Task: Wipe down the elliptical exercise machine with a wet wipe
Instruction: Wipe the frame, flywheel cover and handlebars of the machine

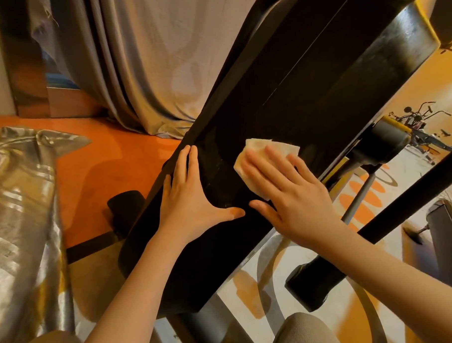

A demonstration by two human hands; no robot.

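Note:
The elliptical's long black housing (pixel 301 90) runs diagonally from the lower middle to the upper right. A white wet wipe (pixel 257 149) lies flat on its top face, and my right hand (pixel 285 192) presses on it with straight, spread fingers. My left hand (pixel 187 196) rests flat on the housing's left edge, fingers straight, thumb stretched toward the right hand. Faint streaks show on the black surface between the two hands.
A grey curtain (pixel 147 66) hangs behind the machine. A shiny silver cloth (pixel 22 206) lies at the left on the orange floor (pixel 110 160). A black bar (pixel 412 194) and a black foot (pixel 312 284) of the machine sit at the right. Other exercise equipment (pixel 420 129) stands farther right.

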